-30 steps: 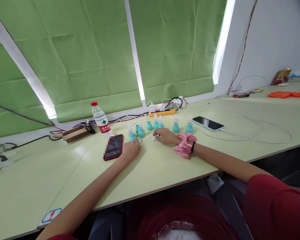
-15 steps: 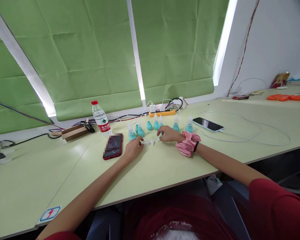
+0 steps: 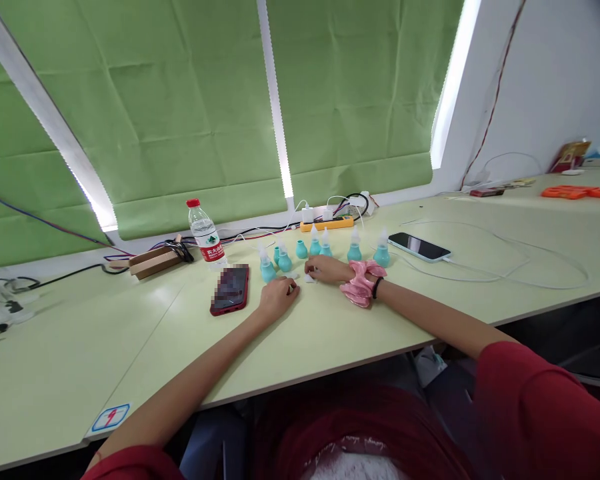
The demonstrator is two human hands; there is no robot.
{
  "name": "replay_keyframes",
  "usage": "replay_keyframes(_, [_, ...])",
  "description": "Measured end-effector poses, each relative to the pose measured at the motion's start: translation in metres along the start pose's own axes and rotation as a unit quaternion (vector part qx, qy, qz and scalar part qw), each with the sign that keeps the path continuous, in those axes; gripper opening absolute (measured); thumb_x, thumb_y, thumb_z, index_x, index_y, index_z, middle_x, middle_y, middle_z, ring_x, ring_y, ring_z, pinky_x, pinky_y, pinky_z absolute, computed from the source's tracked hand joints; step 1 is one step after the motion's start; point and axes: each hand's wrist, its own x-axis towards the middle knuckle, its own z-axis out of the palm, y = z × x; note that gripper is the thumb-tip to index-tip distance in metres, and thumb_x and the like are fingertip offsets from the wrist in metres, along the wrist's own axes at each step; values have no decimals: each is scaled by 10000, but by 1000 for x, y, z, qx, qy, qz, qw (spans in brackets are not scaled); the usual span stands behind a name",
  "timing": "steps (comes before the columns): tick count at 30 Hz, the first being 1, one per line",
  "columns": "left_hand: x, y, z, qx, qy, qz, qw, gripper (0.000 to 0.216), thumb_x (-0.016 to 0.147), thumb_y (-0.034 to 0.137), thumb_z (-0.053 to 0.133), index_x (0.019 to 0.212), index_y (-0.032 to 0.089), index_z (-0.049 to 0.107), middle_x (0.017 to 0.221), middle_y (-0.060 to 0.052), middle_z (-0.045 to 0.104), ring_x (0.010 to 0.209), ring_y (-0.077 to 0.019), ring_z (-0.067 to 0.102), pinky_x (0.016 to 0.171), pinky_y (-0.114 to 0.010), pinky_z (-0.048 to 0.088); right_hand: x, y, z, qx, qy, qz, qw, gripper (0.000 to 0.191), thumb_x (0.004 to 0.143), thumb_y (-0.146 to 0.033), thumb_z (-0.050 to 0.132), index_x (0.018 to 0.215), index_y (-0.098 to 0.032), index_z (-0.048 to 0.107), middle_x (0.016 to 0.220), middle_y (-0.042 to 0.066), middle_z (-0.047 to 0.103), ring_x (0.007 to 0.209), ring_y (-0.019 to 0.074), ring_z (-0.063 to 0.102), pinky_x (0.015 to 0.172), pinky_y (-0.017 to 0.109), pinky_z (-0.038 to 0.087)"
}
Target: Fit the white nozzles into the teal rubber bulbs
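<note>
On the pale green surface (image 3: 330, 333) near you, your left hand (image 3: 276, 298) rests with its grip curled narrow, fingertips touching a small white tip (image 3: 293, 288). At its one o'clock, your right hand (image 3: 325, 268) pinches another white tip (image 3: 310, 278). Just beyond stand teal bulbs (image 3: 267, 271); a red phone (image 3: 230, 289) lies at nine o'clock.

The red phone's (image 3: 230, 289) screen is blurred out.

water bottle (image 3: 205, 233), red phone (image 3: 231, 289), black phone (image 3: 419, 246), yellow power strip (image 3: 327, 224), green blinds (image 3: 180, 113)
</note>
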Motion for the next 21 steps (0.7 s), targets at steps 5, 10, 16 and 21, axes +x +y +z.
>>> replay_keyframes(5, [0, -2, -7, -118, 95, 13, 988, 176, 707, 251, 475, 675, 146, 612, 647, -28, 623, 588, -129, 551, 572, -233, 414, -6, 0, 1, 3, 54, 5, 999, 111, 726, -178, 473, 759, -132, 569, 763, 50, 590, 686, 125, 507, 614, 220, 353])
replay_keyframes(10, [-4, -12, -9, -265, 126, -19, 956, 138, 657, 223, 525, 675, 126, 622, 665, -36, 644, 603, -127, 589, 601, -224, 474, -2, -11, 3, 38, 130, -13, 991, 106, 699, -141, 469, 718, -123, 572, 725, 46, 597, 672, 117, 515, 633, 218, 371])
replay_keyframes(16, [-6, -14, 1, -237, 88, 11, 967, 227, 663, 196, 531, 865, 135, 615, 668, -19, 622, 575, -109, 557, 591, -233, 484, -6, -16, -12, 69, 98, -65, 991, 130, 638, -98, 473, 678, -128, 593, 612, 9, 587, 555, 83, 504, 566, 187, 375])
replay_keyframes(21, [-8, -8, 2, -74, 31, 87, 993, 209, 745, 217, 465, 843, 154, 638, 776, -60, 599, 721, -161, 544, 653, -282, 456, -24, 0, -34, 85, 125, 6, 988, 171, 652, -165, 479, 718, -121, 630, 531, -3, 554, 481, 72, 468, 498, 178, 362])
